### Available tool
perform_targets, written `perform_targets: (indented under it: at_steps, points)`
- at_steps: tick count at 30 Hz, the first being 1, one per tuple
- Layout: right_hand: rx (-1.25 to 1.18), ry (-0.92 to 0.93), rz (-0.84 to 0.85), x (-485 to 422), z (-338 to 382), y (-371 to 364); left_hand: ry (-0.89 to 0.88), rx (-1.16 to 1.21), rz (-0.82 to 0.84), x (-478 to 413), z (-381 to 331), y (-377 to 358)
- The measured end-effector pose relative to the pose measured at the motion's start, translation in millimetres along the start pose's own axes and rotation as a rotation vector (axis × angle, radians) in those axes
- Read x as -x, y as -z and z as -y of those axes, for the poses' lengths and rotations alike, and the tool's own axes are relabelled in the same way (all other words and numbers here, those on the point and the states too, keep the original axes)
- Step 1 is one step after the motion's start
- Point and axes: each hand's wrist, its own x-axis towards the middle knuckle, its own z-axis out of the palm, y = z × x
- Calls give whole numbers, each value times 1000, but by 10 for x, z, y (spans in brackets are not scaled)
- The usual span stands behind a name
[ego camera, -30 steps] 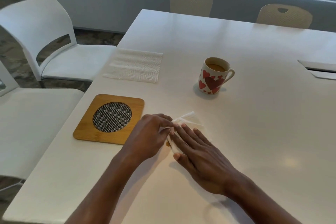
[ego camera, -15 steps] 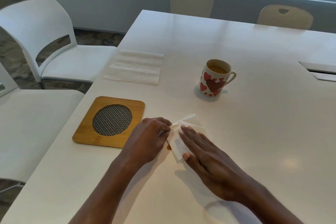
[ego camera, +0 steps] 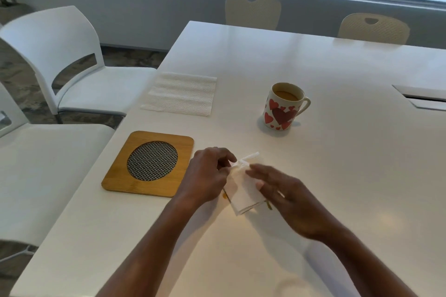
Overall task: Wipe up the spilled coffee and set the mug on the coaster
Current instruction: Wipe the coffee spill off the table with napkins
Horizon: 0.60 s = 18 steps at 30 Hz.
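Note:
A folded white paper towel (ego camera: 245, 190) lies on the white table (ego camera: 337, 176) over a small brown coffee spill, whose traces (ego camera: 225, 196) show at its edges. My left hand (ego camera: 207, 173) pinches the towel's upper left corner. My right hand (ego camera: 287, 198) hovers over the towel's right side with fingers spread, blurred by motion. A white mug with red hearts (ego camera: 282, 106), holding coffee, stands further back on the table. The square bamboo coaster (ego camera: 148, 164) with a round mesh centre lies to the left of my hands.
A flat spare paper towel (ego camera: 179, 94) lies behind the coaster near the table's left edge. White chairs (ego camera: 55, 60) stand left of the table, two beige chairs (ego camera: 252, 11) behind it. A cable hatch (ego camera: 422, 99) sits at the right.
My right hand has slid back toward me and lifted off the towel, uncovering more of it. My left hand keeps its pinch on the corner. The mug and the coaster stay put.

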Motion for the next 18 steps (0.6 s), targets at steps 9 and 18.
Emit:
perform_targets:
  at_steps: [9, 18]
  points:
    - [342, 50, -130, -41, 82, -232, 56, 204, 2, 161, -20, 118]
    - [602, 107, -41, -32, 60, -441, 11, -60, -72, 258, 30, 66]
